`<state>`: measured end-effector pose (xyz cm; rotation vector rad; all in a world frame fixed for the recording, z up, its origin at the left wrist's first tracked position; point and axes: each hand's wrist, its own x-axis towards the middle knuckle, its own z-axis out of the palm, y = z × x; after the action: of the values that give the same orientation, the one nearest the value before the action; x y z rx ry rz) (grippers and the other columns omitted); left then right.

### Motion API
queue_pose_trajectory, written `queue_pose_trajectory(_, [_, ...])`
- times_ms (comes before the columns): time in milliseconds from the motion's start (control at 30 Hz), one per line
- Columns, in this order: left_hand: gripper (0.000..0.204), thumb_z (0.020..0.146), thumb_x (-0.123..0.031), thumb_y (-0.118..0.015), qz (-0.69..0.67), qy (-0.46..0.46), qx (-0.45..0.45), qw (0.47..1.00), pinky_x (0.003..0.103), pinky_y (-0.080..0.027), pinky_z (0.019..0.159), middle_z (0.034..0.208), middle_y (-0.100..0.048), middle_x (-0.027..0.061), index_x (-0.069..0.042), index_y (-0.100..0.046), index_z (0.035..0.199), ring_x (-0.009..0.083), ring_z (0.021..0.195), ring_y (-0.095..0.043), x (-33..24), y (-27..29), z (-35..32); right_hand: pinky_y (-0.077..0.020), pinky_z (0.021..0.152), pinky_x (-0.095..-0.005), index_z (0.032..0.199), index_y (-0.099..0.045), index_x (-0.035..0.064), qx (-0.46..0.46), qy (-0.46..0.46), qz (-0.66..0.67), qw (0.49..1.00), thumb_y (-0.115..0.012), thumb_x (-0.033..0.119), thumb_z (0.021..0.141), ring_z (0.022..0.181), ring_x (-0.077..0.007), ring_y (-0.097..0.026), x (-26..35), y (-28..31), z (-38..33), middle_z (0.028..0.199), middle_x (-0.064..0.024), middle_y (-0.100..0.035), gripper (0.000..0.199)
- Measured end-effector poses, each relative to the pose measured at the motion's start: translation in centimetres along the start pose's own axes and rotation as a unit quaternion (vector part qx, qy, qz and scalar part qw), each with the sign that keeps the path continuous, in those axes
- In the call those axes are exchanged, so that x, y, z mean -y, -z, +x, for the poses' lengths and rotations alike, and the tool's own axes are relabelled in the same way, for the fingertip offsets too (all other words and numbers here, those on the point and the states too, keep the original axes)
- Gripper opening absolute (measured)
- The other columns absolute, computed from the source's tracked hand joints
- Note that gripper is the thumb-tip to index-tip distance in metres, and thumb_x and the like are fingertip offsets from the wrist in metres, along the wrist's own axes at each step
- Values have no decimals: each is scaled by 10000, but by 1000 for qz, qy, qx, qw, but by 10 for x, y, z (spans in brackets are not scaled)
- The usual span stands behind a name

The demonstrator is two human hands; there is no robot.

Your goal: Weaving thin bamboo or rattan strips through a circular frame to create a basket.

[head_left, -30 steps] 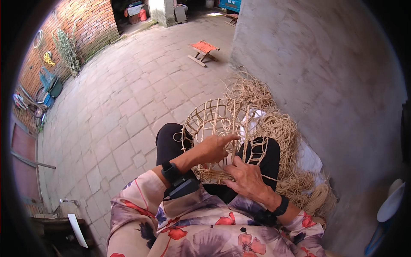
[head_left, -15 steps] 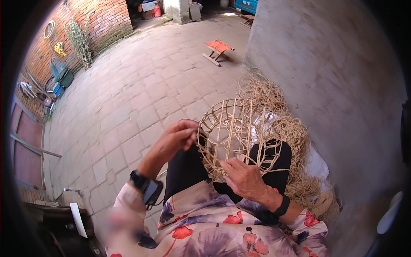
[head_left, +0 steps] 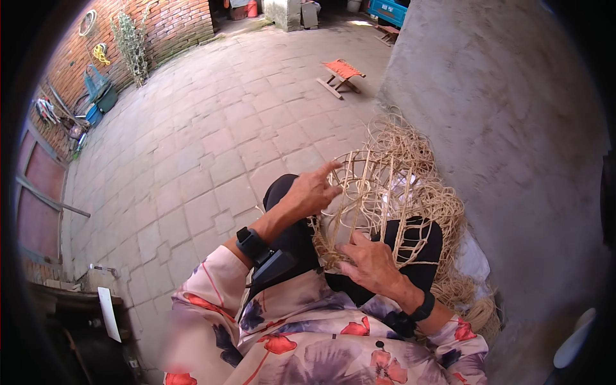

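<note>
Two hands work a round open-weave basket frame (head_left: 357, 204), set between black-trousered knees (head_left: 280, 187). Left hand (head_left: 321, 185): grip part-open, index extended at frame's upper left; can't tell if it has a strand. Right hand (head_left: 371, 262): grip half-curled at near side, hold hidden. Tan cord heap (head_left: 444, 210) right, beside gray wall (head_left: 500, 128); orange-topped folding stool (head_left: 343, 68) beyond.

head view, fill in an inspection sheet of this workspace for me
Surface: black-clad lap, paving around.
Job's things: tan openwork frame over the lap.
Clutter: tangled cord pile to the right, white sheet partly beneath.
Hands: left hand open at the frame's left side, contact unclear; right hand at its near side, grip hidden.
Cables: nothing certain; yellow coil on brick wall, kind unclear.
Surroundings: orange-topped stool ahead, grey wall right.
</note>
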<state>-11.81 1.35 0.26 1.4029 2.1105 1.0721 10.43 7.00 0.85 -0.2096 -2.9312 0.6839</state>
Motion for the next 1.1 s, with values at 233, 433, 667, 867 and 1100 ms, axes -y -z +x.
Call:
queue_pose_trajectory(233, [617, 893, -75, -537, -153, 135, 318, 926, 283, -579, 559, 769, -649, 80, -157, -334, 1469, 149, 611, -656, -19, 5, -23, -501, 648, -442, 1034, -682, 144, 25, 0, -5, 1000, -682, 244, 790, 734, -321, -628, 7, 4, 4, 891, -114, -551, 264])
queue_pose_trajectory(433, [320, 939, -99, -504, -361, 140, 245, 889, 216, -446, 465, 695, -594, 29, -90, -557, 1254, 94, 537, -550, 1, 10, -62, -508, 626, -428, 1024, -703, 152, 10, -26, 11, 1000, -708, 254, 779, 720, -315, -628, 6, 5, 3, 899, -108, -558, 265])
queue_pose_trajectory(667, [161, 940, -96, -504, -229, 96, 128, 960, 284, -459, 520, 618, -559, 55, -10, -627, 1000, 122, 552, -554, -1, -7, -127, -510, 663, -421, 1058, -653, 105, 9, -10, 66, 998, -738, 236, 759, 778, -319, -627, -1, 1, -3, 898, -111, -554, 338])
queue_pose_trajectory(867, [165, 941, -101, -499, -228, 132, 110, 958, 299, -472, 552, 639, -593, 65, -7, -632, 967, 135, 567, -565, -1, -12, -132, -510, 654, -420, 1069, -632, 105, 18, 5, 68, 997, -742, 198, 757, 785, -317, -626, 5, 5, -3, 922, -109, -543, 344])
queue_pose_trajectory(1100, [148, 959, -112, -500, -298, 179, 99, 932, 253, -485, 540, 685, -610, 22, -39, -616, 1017, 104, 572, -573, 6, -6, -122, -512, 618, -398, 1048, -640, 96, -1, 16, 17, 1000, -740, 193, 757, 743, -293, -629, 6, 1, -3, 893, -100, -533, 323])
